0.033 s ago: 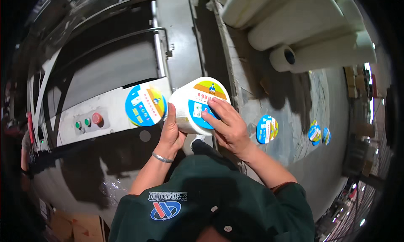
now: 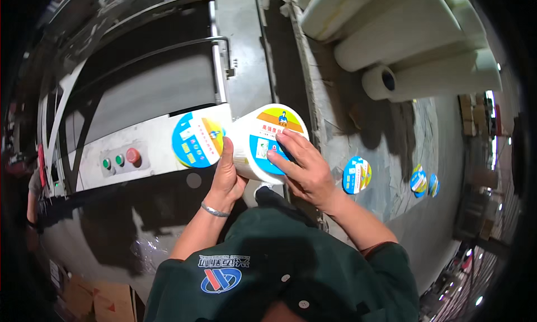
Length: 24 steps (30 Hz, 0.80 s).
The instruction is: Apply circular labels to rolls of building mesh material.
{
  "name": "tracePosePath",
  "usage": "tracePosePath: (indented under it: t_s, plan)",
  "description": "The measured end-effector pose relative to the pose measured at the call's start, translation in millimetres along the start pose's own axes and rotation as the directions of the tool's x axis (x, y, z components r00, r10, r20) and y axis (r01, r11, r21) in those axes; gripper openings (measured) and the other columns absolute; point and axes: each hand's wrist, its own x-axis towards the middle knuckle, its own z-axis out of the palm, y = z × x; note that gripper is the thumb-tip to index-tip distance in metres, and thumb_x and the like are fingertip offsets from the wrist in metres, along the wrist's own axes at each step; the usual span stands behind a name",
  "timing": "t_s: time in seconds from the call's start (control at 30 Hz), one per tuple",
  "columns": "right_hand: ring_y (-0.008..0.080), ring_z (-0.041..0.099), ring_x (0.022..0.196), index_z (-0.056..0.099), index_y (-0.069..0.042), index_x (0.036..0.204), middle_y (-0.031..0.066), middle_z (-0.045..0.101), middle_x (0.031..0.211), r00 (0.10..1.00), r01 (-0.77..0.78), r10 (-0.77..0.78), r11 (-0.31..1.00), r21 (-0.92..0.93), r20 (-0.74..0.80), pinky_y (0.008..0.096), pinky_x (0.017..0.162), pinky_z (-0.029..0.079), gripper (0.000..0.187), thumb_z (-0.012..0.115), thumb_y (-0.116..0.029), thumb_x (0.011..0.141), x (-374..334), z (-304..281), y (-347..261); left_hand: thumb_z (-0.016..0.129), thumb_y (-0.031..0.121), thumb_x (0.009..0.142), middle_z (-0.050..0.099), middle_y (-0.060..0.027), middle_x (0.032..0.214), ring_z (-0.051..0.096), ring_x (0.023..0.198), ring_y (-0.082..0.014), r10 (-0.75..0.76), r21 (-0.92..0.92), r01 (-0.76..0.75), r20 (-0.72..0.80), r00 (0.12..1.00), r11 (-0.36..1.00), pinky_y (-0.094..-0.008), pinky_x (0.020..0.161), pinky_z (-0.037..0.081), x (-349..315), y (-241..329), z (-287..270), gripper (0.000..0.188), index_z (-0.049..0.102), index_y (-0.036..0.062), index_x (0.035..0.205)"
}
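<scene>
A white roll (image 2: 243, 138) with a round blue, white and yellow label (image 2: 284, 119) on its end face is held in front of my chest. My left hand (image 2: 226, 176) grips the roll from its left side, thumb up along it, the other fingers partly hidden beneath. My right hand (image 2: 307, 174) lies on the label, fingers and thumb apart and touching its surface. Just left of the roll, a stack of similar round labels (image 2: 196, 140) sits on the white machine panel (image 2: 151, 134).
Green and red push buttons (image 2: 132, 155) are set in the panel. More round labels (image 2: 356, 175) lie on the covered surface at right. Large white rolls (image 2: 400, 34) are stacked at the far right. Cardboard (image 2: 112, 305) is at the lower left, near another person's arm (image 2: 32, 201).
The surroundings have shifted slightly right in view. Both hands keep nearly the same hold and touch on the roll.
</scene>
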Motion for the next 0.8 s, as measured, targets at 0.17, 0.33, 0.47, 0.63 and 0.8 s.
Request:
tracePosePath:
  t_s: [0.17,0.33,0.47,0.63,0.8]
  plan:
    - [0.0599,0.024,0.144,0.065,-0.028,0.13,0.0297,0.029,0.16,0.954,0.069,-0.104,0.989,0.132,0.28,0.0707,0.115,0.022,0.067,0.082,-0.059,0.073,92,13,-31,0.056,0.069,0.093,0.056,-0.0146,0.145,0.057,0.132,-0.0277,0.054,-0.043,-0.05,0.096,0.994,0.998,-0.0434,0.111,0.048,-30,88,-21,0.088,0.039,0.004,0.151]
    - [0.0587,0.021,0.146,0.064,-0.024,0.117,0.0317,0.02,0.162,0.922,0.153,-0.175,0.984,0.093,0.345,0.0674,0.108,0.028,0.067,0.089,-0.054,0.063,186,47,-68,0.046,0.073,0.096,0.055,-0.016,0.146,0.055,0.134,-0.0282,0.085,-0.073,-0.079,0.083,0.993,0.994,-0.0432,0.112,0.045,-43,168,-40,0.09,0.04,0.0028,0.152]
    - [0.0534,0.036,0.14,0.066,-0.023,0.115,0.0297,0.033,0.156,0.91,0.265,-0.297,0.953,0.146,0.29,0.0618,0.107,0.034,0.07,0.091,-0.043,0.054,275,83,-61,0.035,0.075,0.099,0.051,-0.0181,0.149,0.051,0.137,-0.0286,0.171,-0.124,-0.155,0.124,0.977,0.98,-0.0422,0.116,0.039,-37,249,-54,0.094,0.035,-0.0021,0.153]
    - [0.0453,0.053,0.124,0.068,-0.017,0.113,0.0253,0.053,0.137,0.985,0.13,-0.141,0.985,-0.111,-0.098,0.0547,0.103,0.04,0.072,0.087,-0.05,0.052,402,154,-6,0.035,0.066,0.103,0.048,-0.023,0.151,0.052,0.13,-0.0255,0.457,0.079,-0.451,-0.104,0.883,0.889,-0.0347,0.109,0.038,-32,304,-78,0.088,0.023,0.0002,0.159]
    - [0.045,0.049,0.128,0.065,-0.022,0.127,0.0196,0.059,0.127,0.925,-0.37,0.344,0.909,-0.189,-0.16,0.0568,0.108,0.038,0.081,0.085,-0.06,0.058,505,230,54,0.038,0.053,0.105,0.054,-0.0211,0.142,0.049,0.13,-0.0253,0.547,0.146,-0.53,-0.138,0.825,0.836,-0.0364,0.112,0.031,-43,315,-95,0.076,0.023,0.0013,0.159]
